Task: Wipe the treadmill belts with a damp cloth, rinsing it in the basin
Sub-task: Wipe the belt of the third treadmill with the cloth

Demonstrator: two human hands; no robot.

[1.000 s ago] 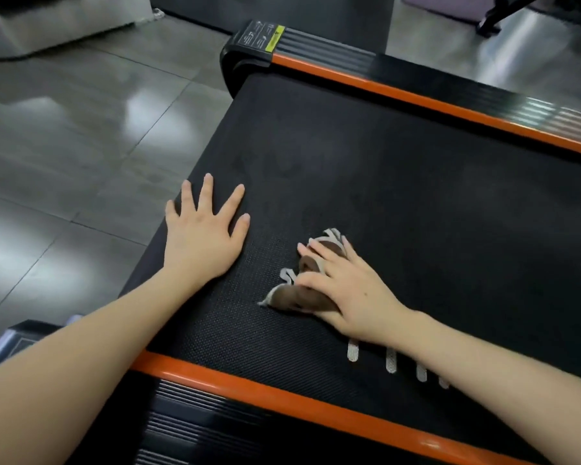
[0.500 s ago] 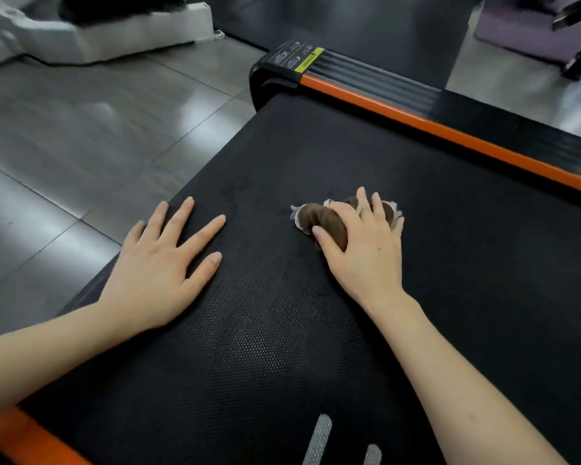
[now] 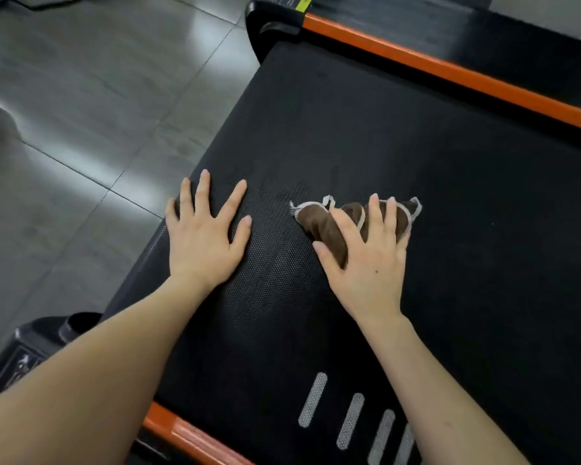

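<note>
Treadmill belt (image 3: pixel 433 169), black and finely textured, runs from the bottom edge right up the frame. Nearest us, an orange side rail (image 3: pixel 185 434) cuts across the lower left, and just beyond it a row of grey dash marks (image 3: pixel 349 419) sits printed on the belt. A black end cap (image 3: pixel 51 337) pokes out beside the left forearm.

Up to the hands now! The left hand (image 3: pixel 203 245) lies flat on the belt near its left edge, fingers straight and fanned apart, holding nothing. Just beside it, apart from it, the right hand (image 3: pixel 371 263) presses down on the brown cloth (image 3: pixel 319 224), fingers straight and spread over the top, thumb out along its near side. The cloth is bunched, pale trim showing, lying mid-belt and partly hidden under that hand.

Further back, the far orange rail (image 3: pixel 450 77) slants across, with a yellow-green label (image 3: pixel 302 2) at the top. Glossy grey floor tiles (image 3: pixel 81 129) spread out to the left.
</note>
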